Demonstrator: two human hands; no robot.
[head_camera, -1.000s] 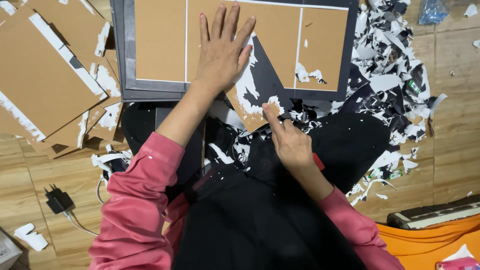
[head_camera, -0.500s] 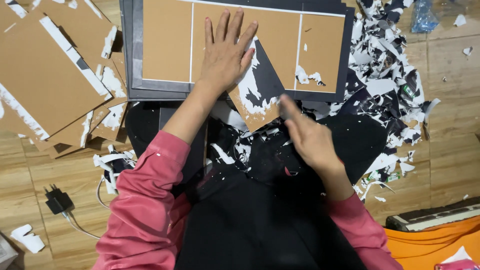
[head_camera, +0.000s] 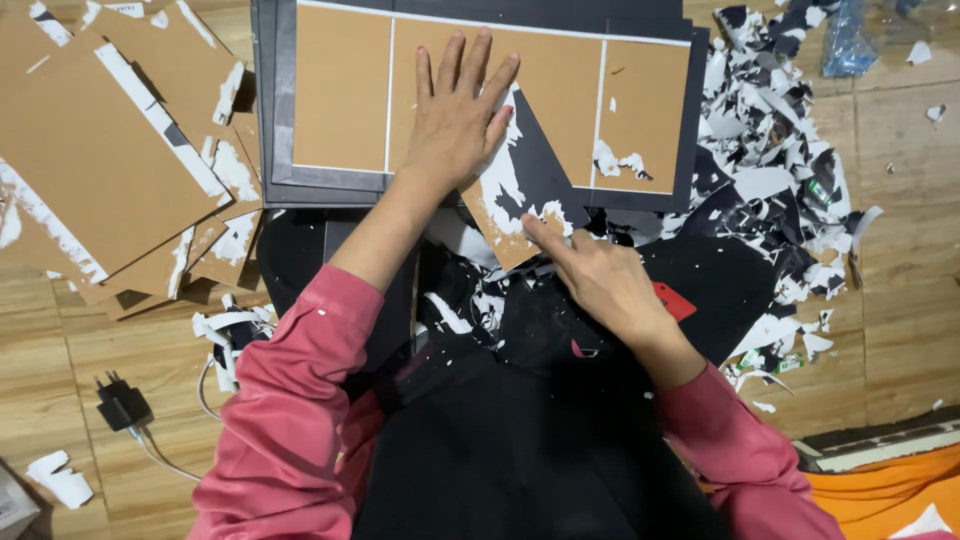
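Sleeves of pink fabric fill the bottom of the frame, above a dark lap strewn with white flecks. At centre right, the right hand (head_camera: 600, 285) pinches the lower edge of a small brown cardboard piece half covered in torn black-and-white paper (head_camera: 515, 205), index finger stretched along the tear; whether the thumb grips the paper skin or only the board beneath is hard to tell. Above it, at upper centre, the left hand (head_camera: 455, 115) lies flat and spread, fingers unclenched, pressing that piece down onto a large brown cardboard panel with a dark grey border (head_camera: 345, 95).

Judging from the ragged edge, the paper could rip short into scraps if pulled at a steep angle, and the piece could slip if the flat palm eases off. The piece shows bare brown at its lower tip, black covering above, white fuzzy patches between.

A stack of stripped brown cardboard sheets (head_camera: 90, 170) sits upper left; a heap of black and white paper scraps (head_camera: 780, 170) spreads upper right on the wooden floor (head_camera: 905, 250).
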